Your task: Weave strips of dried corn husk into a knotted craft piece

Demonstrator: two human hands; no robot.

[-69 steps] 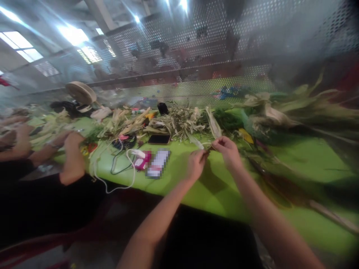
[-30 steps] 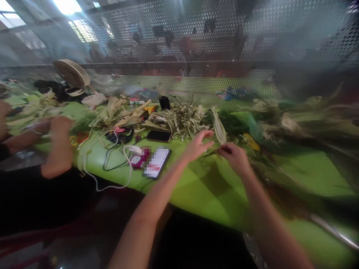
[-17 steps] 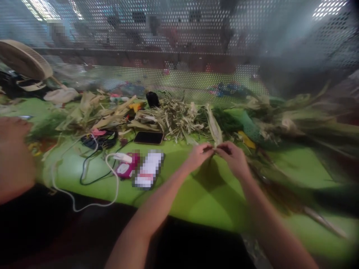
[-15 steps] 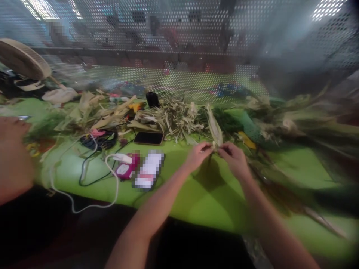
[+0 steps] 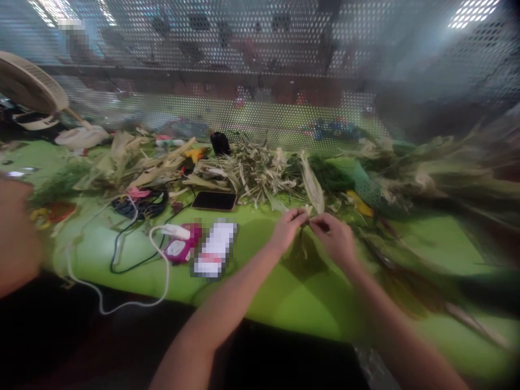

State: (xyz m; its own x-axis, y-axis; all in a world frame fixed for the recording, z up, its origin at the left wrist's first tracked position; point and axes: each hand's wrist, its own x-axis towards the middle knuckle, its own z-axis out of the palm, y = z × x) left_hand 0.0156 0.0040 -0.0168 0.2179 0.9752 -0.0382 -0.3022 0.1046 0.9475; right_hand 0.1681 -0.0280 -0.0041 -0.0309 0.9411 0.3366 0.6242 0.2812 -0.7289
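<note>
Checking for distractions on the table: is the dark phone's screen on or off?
Off, it seems: the phone lies flat on the table, its face uniformly dark, no glow.

My left hand (image 5: 286, 230) and right hand (image 5: 335, 238) meet fingertip to fingertip over the green table (image 5: 309, 292), both pinching the lower end of a pale husk (image 5: 313, 187). Just behind it lies a pile (image 5: 252, 170) of dry husks. To my left are a dark phone (image 5: 214, 201) and a white cable (image 5: 162, 271). Another person's arm (image 5: 16, 238) shows at the far left edge.
</note>
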